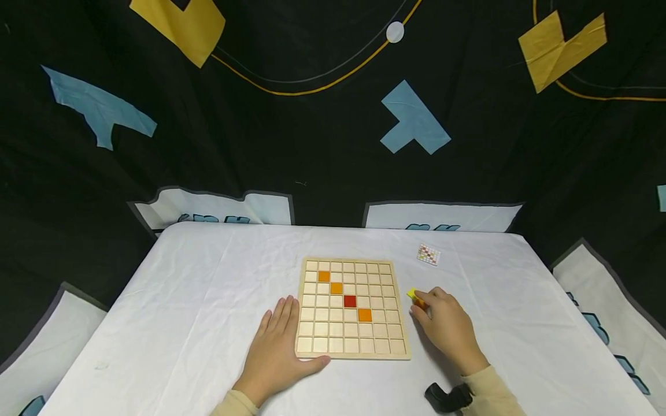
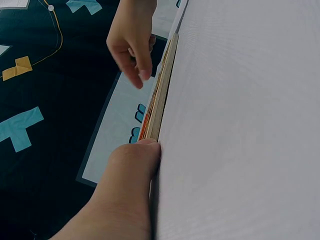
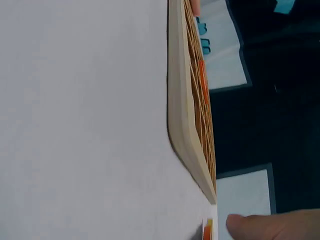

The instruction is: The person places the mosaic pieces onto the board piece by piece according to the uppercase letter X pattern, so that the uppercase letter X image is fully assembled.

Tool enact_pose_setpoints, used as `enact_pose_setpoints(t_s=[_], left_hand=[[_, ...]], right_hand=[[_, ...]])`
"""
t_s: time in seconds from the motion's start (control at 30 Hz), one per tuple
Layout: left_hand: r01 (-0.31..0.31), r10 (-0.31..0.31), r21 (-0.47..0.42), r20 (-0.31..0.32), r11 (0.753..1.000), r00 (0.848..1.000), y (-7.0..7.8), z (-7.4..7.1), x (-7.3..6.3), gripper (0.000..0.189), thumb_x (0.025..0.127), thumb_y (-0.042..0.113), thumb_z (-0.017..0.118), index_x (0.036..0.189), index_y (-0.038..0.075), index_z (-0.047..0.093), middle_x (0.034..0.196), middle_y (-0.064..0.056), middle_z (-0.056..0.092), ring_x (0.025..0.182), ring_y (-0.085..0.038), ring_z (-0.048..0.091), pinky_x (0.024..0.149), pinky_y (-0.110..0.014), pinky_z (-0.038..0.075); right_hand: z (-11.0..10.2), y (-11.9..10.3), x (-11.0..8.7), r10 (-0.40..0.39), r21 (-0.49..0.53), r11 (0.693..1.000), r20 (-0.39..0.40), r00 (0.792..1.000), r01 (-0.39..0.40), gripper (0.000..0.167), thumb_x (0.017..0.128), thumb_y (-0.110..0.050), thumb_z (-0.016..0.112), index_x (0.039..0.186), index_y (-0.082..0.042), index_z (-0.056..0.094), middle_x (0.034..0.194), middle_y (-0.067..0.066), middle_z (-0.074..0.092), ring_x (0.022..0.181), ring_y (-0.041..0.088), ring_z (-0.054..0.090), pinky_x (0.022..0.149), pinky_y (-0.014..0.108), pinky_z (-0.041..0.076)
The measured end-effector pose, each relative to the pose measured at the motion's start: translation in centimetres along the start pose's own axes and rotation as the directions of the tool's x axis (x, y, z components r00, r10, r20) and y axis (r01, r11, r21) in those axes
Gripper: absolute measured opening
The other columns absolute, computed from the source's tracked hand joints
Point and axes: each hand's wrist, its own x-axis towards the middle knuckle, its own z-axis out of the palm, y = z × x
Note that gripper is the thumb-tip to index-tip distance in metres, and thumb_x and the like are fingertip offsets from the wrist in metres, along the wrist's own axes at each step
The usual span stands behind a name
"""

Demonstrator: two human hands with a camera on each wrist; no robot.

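A light wooden grid board (image 1: 335, 345) lies on the white table. Several orange tiles (image 1: 336, 288) and a red tile (image 1: 350, 301) sit in its squares along a diagonal. My left hand (image 1: 276, 352) rests along the board's left side with straight fingers, its thumb (image 2: 135, 155) at the near corner. To the right of the board, my right hand (image 1: 448, 323) hovers over a small group of yellow and orange tiles (image 1: 412, 293). In the right wrist view, its thumb (image 3: 255, 226) stands a little above these tiles (image 3: 206, 232). The right fingertips partly cover the tiles.
A small card (image 1: 429, 255) with a coloured grid pattern lies beyond the board to the right. The black wrist device (image 1: 448, 398) sits at the right sleeve. Black curtains (image 1: 333, 150) with blue and yellow shapes rise behind the table.
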Motion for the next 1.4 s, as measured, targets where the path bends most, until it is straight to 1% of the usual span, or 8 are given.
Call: enact_pose_setpoints(t_s=[0.33,0.57,0.67,0.77,0.9,1.0,1.13,1.4], left_hand=[[-0.007,0.007,0.002,0.001,1.000,1.000,0.0,-0.1,-0.1,0.125,0.072,0.086,0.056,0.157,0.000,0.022,0.165,-0.014,0.019,0.155,-0.031,0.016,0.125,-0.052,0.017],[-0.008,0.008,0.000,-0.008,1.000,1.000,0.0,0.0,-0.1,0.125,0.071,0.086,0.057,0.156,0.001,0.023,0.165,-0.014,0.020,0.154,-0.031,0.017,0.124,-0.052,0.017],[-0.011,0.011,-0.002,-0.013,1.000,1.000,0.0,0.0,-0.2,0.125,0.071,0.086,0.057,0.156,0.000,0.025,0.165,-0.014,0.021,0.154,-0.031,0.018,0.124,-0.052,0.017],[-0.016,0.016,0.000,-0.027,1.000,1.000,0.1,0.0,-0.2,0.124,0.071,0.086,0.058,0.155,0.000,0.027,0.164,-0.015,0.024,0.154,-0.032,0.021,0.124,-0.052,0.019],[-0.015,0.015,-0.001,-0.021,1.000,1.000,0.1,-0.1,-0.2,0.124,0.071,0.085,0.058,0.155,0.000,0.027,0.164,-0.015,0.023,0.154,-0.032,0.020,0.124,-0.052,0.018],[-0.010,0.010,0.002,-0.007,1.000,1.000,0.1,-0.2,-0.2,0.125,0.071,0.086,0.058,0.156,0.000,0.024,0.165,-0.014,0.021,0.154,-0.031,0.018,0.124,-0.051,0.018],[-0.008,0.008,0.000,-0.003,1.000,1.000,0.1,-0.2,-0.2,0.126,0.071,0.086,0.058,0.156,0.000,0.024,0.165,-0.015,0.021,0.154,-0.031,0.018,0.124,-0.051,0.018],[-0.009,0.009,0.000,-0.002,1.000,1.000,0.0,-0.1,-0.1,0.125,0.071,0.087,0.057,0.156,0.000,0.024,0.165,-0.014,0.021,0.154,-0.031,0.018,0.125,-0.051,0.017]], right_hand=[[-0.6,1.1,-0.6,0.035,0.026,0.999,0.102,0.994,-0.038,0.021,0.084,-0.021,0.079,0.103,-0.013,0.080,0.085,-0.004,0.058,0.068,0.011,0.045,0.053,0.025,0.035],[-0.3,1.7,-0.6,0.028,0.041,0.999,0.134,0.991,-0.034,0.032,0.083,-0.024,0.080,0.111,-0.010,0.074,0.096,0.000,0.065,0.080,0.014,0.055,0.064,0.030,0.044],[-0.2,1.8,-0.5,0.035,0.052,0.998,0.162,0.986,-0.044,0.029,0.084,-0.021,0.079,0.110,-0.009,0.072,0.100,0.001,0.066,0.088,0.016,0.060,0.072,0.036,0.051],[-0.2,1.7,-0.3,0.032,0.104,0.993,0.177,0.984,-0.051,0.023,0.085,-0.015,0.078,0.105,-0.012,0.068,0.100,0.000,0.068,0.088,0.015,0.060,0.077,0.036,0.052],[-0.3,1.3,-0.2,0.058,0.212,0.972,0.190,0.980,-0.099,0.020,0.087,-0.012,0.075,0.102,-0.015,0.062,0.090,-0.002,0.068,0.070,0.010,0.053,0.063,0.025,0.045],[-0.3,0.7,-0.2,0.076,0.308,0.941,0.206,0.976,-0.138,0.018,0.090,-0.012,0.073,0.102,-0.016,0.062,0.087,-0.003,0.065,0.061,0.008,0.048,0.054,0.021,0.039],[0.0,-0.5,-0.5,0.031,0.400,0.908,0.239,0.971,-0.128,0.018,0.089,-0.012,0.074,0.101,-0.019,0.063,0.086,-0.005,0.063,0.062,0.008,0.048,0.056,0.020,0.041],[1.2,-2.2,-0.9,-0.125,0.480,0.877,0.259,0.958,-0.016,0.018,0.087,-0.013,0.076,0.098,-0.023,0.064,0.083,-0.009,0.060,0.063,0.006,0.046,0.056,0.019,0.041]])
